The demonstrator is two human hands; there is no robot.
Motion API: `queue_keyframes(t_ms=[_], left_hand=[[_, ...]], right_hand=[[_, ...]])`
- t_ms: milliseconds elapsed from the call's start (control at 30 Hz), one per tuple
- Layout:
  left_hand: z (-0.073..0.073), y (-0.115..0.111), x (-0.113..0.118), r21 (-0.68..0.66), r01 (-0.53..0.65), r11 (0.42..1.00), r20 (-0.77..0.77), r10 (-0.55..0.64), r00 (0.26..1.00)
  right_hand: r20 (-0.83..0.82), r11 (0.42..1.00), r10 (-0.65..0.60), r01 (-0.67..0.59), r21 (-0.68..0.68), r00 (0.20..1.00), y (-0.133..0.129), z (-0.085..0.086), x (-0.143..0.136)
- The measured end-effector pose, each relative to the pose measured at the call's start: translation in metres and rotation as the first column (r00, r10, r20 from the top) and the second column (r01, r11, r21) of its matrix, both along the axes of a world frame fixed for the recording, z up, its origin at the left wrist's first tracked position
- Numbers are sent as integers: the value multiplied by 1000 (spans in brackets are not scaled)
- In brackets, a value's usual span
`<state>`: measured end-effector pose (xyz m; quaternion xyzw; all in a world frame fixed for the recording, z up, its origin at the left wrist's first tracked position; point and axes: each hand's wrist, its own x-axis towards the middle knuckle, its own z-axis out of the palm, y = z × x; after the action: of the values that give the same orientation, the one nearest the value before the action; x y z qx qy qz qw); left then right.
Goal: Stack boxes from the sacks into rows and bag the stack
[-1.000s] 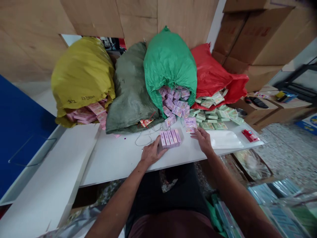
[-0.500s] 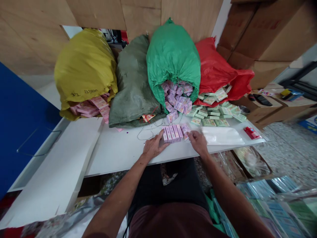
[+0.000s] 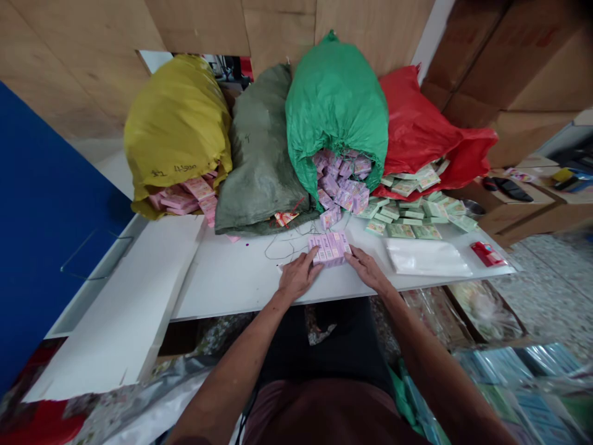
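Observation:
Several small purple boxes [image 3: 330, 249] stand side by side in a tight row near the table's front edge. My left hand [image 3: 299, 273] presses against the row's left end, thumb low at the front corner and fingers along the side. Against the right end lie the fingers of my right hand [image 3: 368, 269], so the row is squeezed between both hands. Just behind, more purple boxes [image 3: 343, 185] spill from the mouth of a green sack [image 3: 336, 93]. Loose dark thread [image 3: 278, 250] lies on the white table [image 3: 231, 278] behind my left hand.
Clear plastic bags [image 3: 426, 256] and a red packet [image 3: 488, 254] lie to the right. Pale green boxes [image 3: 412, 216] spill from a red sack [image 3: 421, 123]. A yellow sack [image 3: 176, 123] with pink boxes and a grey-green sack [image 3: 259, 154] stand left. A white board [image 3: 125, 303] covers the left side.
My right hand has brought the separate purple box against the row's right end. The view has shifted slightly, so the table's things appear farther right.

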<state>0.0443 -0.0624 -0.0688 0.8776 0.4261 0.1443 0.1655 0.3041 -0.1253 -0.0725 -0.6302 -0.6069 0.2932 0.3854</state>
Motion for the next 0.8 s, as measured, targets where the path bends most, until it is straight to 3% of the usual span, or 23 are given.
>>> queue_keyframes(t_ms=[167,300,467,700,800], left_hand=[[-4,-3,-5,41,31,999,32,-33,999],[-12,-28,-14,119,123,985,77,-133,988],[-19,-56,-16,207,141,968,119,-168,979],[-19,-54,-9,308,127,943,183,-190,965],[-17,-50,-11,316,126,940,185,-192,964]], right_hand=[[7,1000,-2,2,-7,1000,-8,6,-8],[-25,999,-16,16,-32,1000,-38,13,-21],[-97,998,-54,50,-45,994,-75,15,-26],[-171,992,-113,102,-73,979,-78,15,-27],[-176,993,-82,65,-98,981,-75,17,-19]])
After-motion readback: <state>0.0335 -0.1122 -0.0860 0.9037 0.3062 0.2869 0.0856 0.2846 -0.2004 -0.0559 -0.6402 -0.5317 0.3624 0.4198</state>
